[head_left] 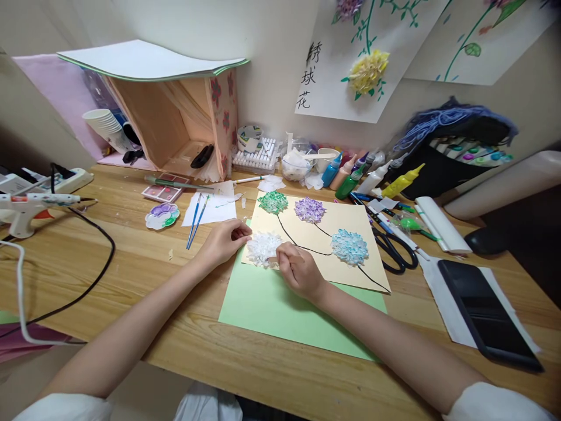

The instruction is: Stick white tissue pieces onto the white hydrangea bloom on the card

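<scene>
Cream paper (pixel 302 272) lies over a green sheet (pixel 280 316) and carries tufted paper flowers: a green one (pixel 272 202), a purple one (pixel 310 209) and a blue one (pixel 349 247), joined to dark drawn stems. At its left side is a white paper flower (pixel 264 248). My left hand (pixel 224 240) has its fingers curled, fingertips against the cream paper's left edge beside the white flower; anything between them is hidden. My right hand (pixel 300 272) is closed at that flower's right edge, fingers pinched; what they hold is too small to make out.
Left of the sheets lie two paintbrushes (pixel 198 222), a paint palette (pixel 162 216) and a glue gun (pixel 30 210). Paint bottles (pixel 349 184) stand behind. To the right are black-handled scissors (pixel 397 251) and a phone (pixel 488 316). An open peach box (pixel 175 123) is at the back left.
</scene>
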Tool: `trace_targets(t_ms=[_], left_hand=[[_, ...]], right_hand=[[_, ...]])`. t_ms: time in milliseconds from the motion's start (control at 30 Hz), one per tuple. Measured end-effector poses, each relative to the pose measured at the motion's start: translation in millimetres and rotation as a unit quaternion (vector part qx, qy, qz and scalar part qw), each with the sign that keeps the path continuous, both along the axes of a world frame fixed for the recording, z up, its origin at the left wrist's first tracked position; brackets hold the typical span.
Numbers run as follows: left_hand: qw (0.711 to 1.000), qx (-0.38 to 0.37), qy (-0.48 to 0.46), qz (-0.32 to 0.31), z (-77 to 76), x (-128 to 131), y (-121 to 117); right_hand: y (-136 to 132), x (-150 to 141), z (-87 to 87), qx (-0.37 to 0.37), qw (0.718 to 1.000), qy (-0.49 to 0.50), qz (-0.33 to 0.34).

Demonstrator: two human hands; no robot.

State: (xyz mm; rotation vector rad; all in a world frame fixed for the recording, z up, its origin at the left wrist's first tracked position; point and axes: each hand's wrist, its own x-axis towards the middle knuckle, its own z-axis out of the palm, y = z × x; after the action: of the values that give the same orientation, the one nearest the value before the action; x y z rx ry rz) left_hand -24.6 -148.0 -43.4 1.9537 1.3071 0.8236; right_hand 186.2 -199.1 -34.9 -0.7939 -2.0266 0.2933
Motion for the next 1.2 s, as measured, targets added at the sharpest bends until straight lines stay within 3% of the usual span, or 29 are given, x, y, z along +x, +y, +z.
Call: trace_targets(t_ms=[500,933,1200], left_hand=[[1.000,-0.011,0.003,0.000,0.8,0.1,0.0],[1.000,-0.011,-0.002,0.002,1.4,0.7,0.2],[1.000,-0.011,-0.002,0.005,-0.9,0.3,1.5]], right_hand=[[-1.3,4.1,-3.5,0.036,0.998,0.050,0.024],[1.8,-0.5,-3.0,-0.022,0.999,0.025,-0.016],[-2.2,6.5,-3.9,0.020,0.997,0.068,-0.005]])
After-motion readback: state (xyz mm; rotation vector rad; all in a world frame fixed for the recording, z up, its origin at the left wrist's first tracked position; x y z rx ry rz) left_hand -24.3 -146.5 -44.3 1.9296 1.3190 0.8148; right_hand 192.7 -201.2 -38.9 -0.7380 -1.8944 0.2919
